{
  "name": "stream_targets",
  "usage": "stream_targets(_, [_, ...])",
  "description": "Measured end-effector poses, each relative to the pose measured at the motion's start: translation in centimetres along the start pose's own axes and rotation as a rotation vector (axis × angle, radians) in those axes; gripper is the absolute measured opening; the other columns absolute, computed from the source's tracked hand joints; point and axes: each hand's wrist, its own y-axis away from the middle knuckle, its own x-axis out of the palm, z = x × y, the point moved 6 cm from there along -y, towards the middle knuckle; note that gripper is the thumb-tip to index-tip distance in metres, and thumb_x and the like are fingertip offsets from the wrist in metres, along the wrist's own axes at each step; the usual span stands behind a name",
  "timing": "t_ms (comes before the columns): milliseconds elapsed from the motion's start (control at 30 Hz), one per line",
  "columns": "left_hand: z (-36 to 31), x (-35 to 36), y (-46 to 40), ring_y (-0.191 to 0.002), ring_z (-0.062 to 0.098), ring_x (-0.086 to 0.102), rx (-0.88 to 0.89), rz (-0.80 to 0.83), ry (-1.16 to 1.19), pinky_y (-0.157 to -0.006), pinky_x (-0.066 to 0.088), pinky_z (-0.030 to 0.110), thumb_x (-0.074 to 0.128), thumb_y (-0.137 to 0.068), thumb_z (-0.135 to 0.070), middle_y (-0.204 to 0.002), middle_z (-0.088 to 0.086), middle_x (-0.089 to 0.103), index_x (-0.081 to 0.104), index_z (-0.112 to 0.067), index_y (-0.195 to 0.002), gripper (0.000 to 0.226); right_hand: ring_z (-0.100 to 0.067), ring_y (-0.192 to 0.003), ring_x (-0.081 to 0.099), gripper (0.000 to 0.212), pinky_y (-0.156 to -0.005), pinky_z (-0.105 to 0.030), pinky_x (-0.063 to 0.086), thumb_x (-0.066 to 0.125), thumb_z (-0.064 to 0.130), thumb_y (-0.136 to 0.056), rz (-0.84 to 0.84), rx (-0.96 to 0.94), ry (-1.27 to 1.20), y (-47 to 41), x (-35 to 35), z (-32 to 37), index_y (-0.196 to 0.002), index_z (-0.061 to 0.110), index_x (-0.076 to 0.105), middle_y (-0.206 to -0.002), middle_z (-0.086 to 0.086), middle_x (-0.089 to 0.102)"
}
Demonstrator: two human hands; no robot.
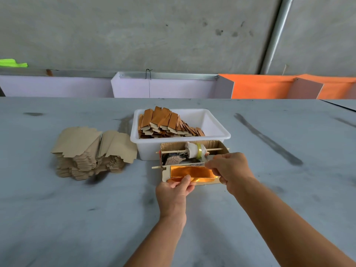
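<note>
A gold-lined carton (192,173), partly folded with its shiny inner face turned up, is seen lying on the grey worktop (77,218), just in front of a small cardboard box (218,145). Its near edge is pinched by the left hand (176,189), the thumb being pressed onto the gold foil and the fingers tucked beneath. At the carton's right end, the right hand (231,170) is held with curled fingers, and a pale tape strip (211,158) is pinched between its fingertips; the exact contact is partly hidden by the knuckles. The strip is led from a tape roll (199,150), which is carried on a thin wooden stick (173,151) passed through the walls of the cardboard box. A second stick (157,167) is set lower, along the box's front. Directly behind, touching the box, a white plastic tub (215,120) is placed, filled on its left side with folded gold cartons (165,122) laid in overlapping rows. Further left, well apart from the hands, a tall stack of flat brown blanks (90,151) is piled.
</note>
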Motion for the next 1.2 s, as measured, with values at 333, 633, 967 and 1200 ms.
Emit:
stream_targets(333, [0.1,-0.1,0.2,-0.064,0.017,0.072,0.012,-0.001,-0.027,-0.059,0.056,0.021,0.074,-0.078,-0.008,-0.079,0.004,0.07,0.058,-0.01,-0.082,0.016,-0.015,-0.051,0.04,0.027,-0.043,-0.022,0.032,0.075,0.004,-0.076,0.014,-0.042,-0.082,0.3,0.1,-1.3,-0.055,0.008,0.059,-0.057,-0.008,0.051])
stream_targets(633, [0.2,-0.2,0.3,-0.065,0.016,0.072,0.018,0.016,-0.05,-0.06,0.057,0.02,0.074,-0.077,-0.009,-0.081,0.003,0.071,0.061,-0.013,-0.084,0.016,-0.011,-0.055,0.05,0.018,-0.043,-0.019,0.036,0.077,0.014,-0.077,-0.033,-0.176,0.016,0.3,0.4,-1.7,-0.065,0.014,0.062,-0.067,-0.005,0.061])
stream_targets(967, [-0.2,-0.1,0.4,-0.064,0.02,0.072,0.029,0.04,0.019,-0.056,0.056,0.021,0.073,-0.076,0.0,-0.069,0.003,0.073,0.066,-0.005,-0.079,0.009,-0.014,-0.068,0.06,0.016,-0.06,-0.024,0.05,0.074,0.007,-0.078,-0.071,-0.37,0.176,0.0,0.3,-1.8,-0.068,0.015,0.064,-0.072,-0.003,0.065])
stream_targets(1200, [-0.2,-0.2,0.5,-0.06,0.019,0.071,0.027,0.036,0.016,-0.057,0.057,0.021,0.073,-0.077,-0.001,-0.066,0.005,0.072,0.067,-0.006,-0.073,0.009,-0.015,-0.066,0.058,0.017,-0.057,-0.023,0.047,0.074,0.007,-0.077,-0.059,-0.366,0.143,-0.1,0.3,-2.5,-0.067,0.015,0.063,-0.072,-0.004,0.064])
